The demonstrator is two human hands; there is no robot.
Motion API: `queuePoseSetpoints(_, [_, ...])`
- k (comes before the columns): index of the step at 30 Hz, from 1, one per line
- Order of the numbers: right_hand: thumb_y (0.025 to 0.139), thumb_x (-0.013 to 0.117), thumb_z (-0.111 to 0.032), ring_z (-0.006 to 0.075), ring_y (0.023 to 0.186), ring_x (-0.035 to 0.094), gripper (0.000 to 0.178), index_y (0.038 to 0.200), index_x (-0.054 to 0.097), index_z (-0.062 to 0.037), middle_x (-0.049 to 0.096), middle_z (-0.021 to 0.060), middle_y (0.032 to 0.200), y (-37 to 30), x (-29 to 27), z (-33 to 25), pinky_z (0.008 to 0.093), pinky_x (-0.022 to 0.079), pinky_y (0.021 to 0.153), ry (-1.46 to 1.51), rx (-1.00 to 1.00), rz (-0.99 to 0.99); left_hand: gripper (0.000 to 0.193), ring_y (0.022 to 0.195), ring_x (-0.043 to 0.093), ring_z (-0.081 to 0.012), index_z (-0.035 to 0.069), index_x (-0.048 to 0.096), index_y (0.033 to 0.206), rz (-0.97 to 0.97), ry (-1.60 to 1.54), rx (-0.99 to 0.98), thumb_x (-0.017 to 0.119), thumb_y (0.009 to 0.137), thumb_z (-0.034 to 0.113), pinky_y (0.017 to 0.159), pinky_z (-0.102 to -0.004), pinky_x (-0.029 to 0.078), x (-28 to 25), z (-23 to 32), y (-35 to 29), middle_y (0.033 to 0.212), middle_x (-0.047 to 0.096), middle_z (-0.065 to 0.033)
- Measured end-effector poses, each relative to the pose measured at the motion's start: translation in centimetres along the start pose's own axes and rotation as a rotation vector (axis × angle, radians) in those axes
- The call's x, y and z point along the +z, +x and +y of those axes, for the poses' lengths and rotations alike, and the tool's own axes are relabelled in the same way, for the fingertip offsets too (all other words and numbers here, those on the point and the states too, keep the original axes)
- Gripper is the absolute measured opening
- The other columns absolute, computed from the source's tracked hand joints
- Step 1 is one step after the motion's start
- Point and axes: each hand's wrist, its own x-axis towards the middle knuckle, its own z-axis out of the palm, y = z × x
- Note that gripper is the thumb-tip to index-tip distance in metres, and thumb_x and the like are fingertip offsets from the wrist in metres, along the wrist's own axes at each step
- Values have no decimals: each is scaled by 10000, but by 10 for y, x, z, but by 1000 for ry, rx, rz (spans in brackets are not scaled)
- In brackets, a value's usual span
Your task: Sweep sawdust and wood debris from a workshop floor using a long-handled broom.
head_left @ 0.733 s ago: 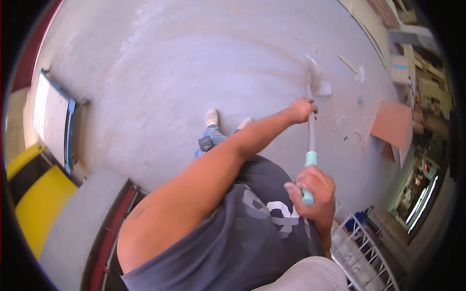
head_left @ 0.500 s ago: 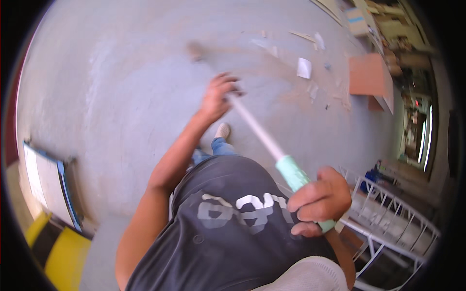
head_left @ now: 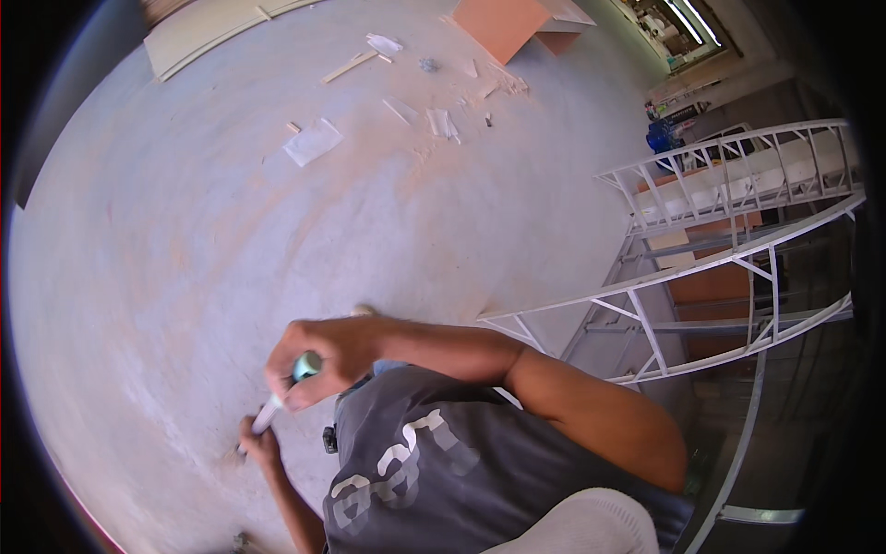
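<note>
right hand (head_left: 323,355): closed around the teal top end of a pale stick handle (head_left: 277,406)
left hand (head_left: 258,439): gripping the handle lower down
floor (head_left: 185,258): grey concrete, dusty
scraps (head_left: 314,143): scattered far off
rack (head_left: 720,231): white metal frame, at the right

Dusty grey concrete floor (head_left: 185,240) with scattered wood scraps (head_left: 314,143), white metal frame racks (head_left: 729,240) at right.
</note>
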Motion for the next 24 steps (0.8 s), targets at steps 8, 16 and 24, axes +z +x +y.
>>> queuePoseSetpoints(8, [785, 696, -77, 240, 538, 538, 205, 671, 527, -57, 508, 54, 650, -59, -27, -46, 349, 427, 491, -709, -242, 297, 236, 874, 650, -370, 12, 694, 937, -485, -254, 466, 744, 830, 216, 796, -408, 516, 305, 178, 164, 971, 675, -208])
queuePoseSetpoints(16, [824, 711, -148, 168, 433, 453, 315, 638, 462, -102, 478, -3, 687, -78, -60, -103, 309, 338, 373, -876, -447, 308, 226, 1121, 571, -382, 52, 632, 836, -361, -217, 757, 775, 788, 220, 994, -487, 415, 290, 341, 235, 1096, 668, -172])
queuePoseSetpoints(24, [824, 719, -200, 139, 521, 575, 237, 682, 558, -100, 646, 15, 785, -42, -69, -112, 304, 345, 372, -192, -553, -85, 240, 1123, 580, -388, 44, 527, 738, -49, -144, 641, 767, 749, 52, 995, -489, 429, 62, 220, 207, 972, 691, -113])
